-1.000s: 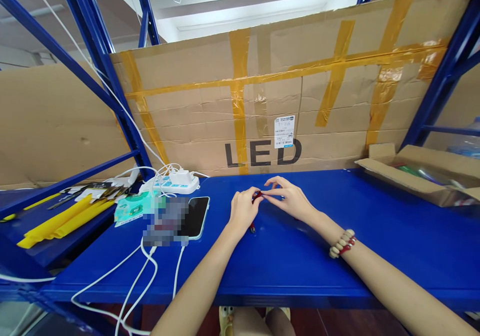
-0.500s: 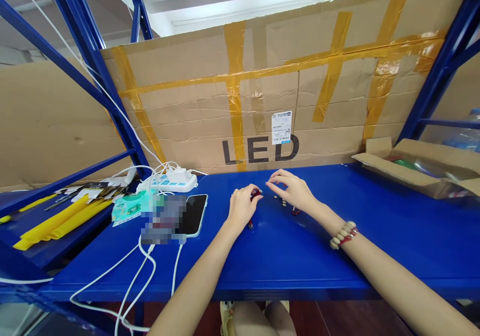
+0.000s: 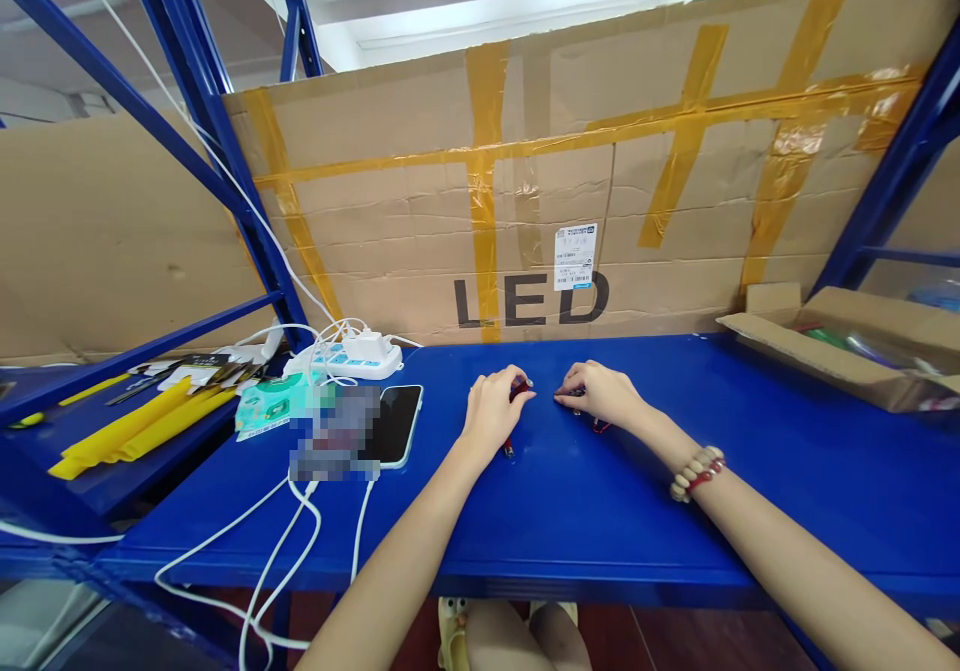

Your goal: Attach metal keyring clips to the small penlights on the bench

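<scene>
Red cord (image 3: 509,447) is pinched in the closed left hand (image 3: 491,411), short of the back edge of the worktop (image 3: 562,521); I cannot tell whether the bunched right hand (image 3: 606,393) holds anything.

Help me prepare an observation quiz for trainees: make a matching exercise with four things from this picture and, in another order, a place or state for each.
1. Left hand
2. Right hand
3. Phone
4. Open carton

A. At the right end of the tabletop
B. Has a beaded bracelet at its wrist
C. Lying left of both hands, screen dark
D. Holding a small red item

Pairs: 1-D, 2-B, 3-C, 4-A
</scene>
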`<state>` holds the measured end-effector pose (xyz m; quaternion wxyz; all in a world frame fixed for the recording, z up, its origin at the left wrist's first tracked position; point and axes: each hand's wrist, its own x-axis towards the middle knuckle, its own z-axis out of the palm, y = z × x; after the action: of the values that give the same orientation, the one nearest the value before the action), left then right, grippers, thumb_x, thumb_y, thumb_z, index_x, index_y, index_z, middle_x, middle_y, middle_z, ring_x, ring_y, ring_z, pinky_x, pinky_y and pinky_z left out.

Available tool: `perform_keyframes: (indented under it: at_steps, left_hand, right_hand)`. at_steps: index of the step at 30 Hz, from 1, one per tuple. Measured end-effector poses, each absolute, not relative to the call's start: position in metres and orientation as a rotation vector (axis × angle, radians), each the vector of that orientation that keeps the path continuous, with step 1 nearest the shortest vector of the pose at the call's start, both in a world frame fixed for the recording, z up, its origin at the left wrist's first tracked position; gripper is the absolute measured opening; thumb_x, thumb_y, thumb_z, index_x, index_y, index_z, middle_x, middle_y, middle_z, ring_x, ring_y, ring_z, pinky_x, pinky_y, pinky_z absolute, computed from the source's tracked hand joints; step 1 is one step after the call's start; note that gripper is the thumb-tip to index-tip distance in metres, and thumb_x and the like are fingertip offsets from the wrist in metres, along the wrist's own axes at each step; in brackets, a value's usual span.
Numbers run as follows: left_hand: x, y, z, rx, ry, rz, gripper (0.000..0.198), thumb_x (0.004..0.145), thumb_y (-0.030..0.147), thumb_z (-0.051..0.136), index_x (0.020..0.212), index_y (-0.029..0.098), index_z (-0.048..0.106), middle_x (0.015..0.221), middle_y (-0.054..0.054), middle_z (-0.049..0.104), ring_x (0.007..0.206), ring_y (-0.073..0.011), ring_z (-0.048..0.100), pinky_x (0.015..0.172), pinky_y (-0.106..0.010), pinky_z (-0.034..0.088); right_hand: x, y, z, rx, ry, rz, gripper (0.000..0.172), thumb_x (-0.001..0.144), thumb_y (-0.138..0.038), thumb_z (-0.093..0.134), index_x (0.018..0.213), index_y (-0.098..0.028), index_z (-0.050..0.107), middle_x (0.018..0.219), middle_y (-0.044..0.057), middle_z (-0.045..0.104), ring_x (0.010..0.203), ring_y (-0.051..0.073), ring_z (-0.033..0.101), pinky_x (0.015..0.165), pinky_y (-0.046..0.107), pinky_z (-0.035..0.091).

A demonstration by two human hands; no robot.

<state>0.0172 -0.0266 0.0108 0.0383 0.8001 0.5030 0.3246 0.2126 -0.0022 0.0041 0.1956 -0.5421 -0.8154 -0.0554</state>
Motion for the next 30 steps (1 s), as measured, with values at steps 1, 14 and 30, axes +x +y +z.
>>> perform_keyframes:
  at_steps: [1,14,30]
  left_hand:
    - [0.017,-0.027,0.011,2.46,1.543,0.988,0.013,0.081,0.031,0.058,0.091,0.023,0.057,0.092,0.002,0.068,0.087,-0.0157,0.061,0.078,-0.028,0.041]
    - [0.018,-0.025,0.01,2.521,1.545,0.922,0.019,0.083,0.033,0.054,0.096,0.023,0.063,0.095,-0.002,0.069,0.087,-0.0182,0.062,0.081,-0.03,0.042]
    - [0.019,-0.026,0.011,2.391,1.524,1.043,0.013,0.082,0.032,0.057,0.091,0.024,0.061,0.09,0.001,0.069,0.083,-0.0162,0.062,0.078,-0.028,0.042]
  right_hand:
    - [0.211,-0.003,0.004,-1.516,-2.278,-0.133,0.012,0.073,-0.035,0.063,0.07,-0.031,0.073,0.086,-0.001,0.069,0.082,0.018,0.059,0.06,0.025,0.042]
    - [0.197,-0.011,0.015,-1.193,-1.975,0.114,0.019,0.076,-0.038,0.059,0.074,-0.023,0.07,0.086,0.002,0.066,0.069,0.014,0.06,0.057,0.025,0.046]
    - [0.189,-0.015,0.019,-1.043,-1.914,0.278,0.03,0.08,-0.044,0.053,0.077,-0.02,0.072,0.089,0.006,0.066,0.077,0.016,0.061,0.054,0.024,0.046]
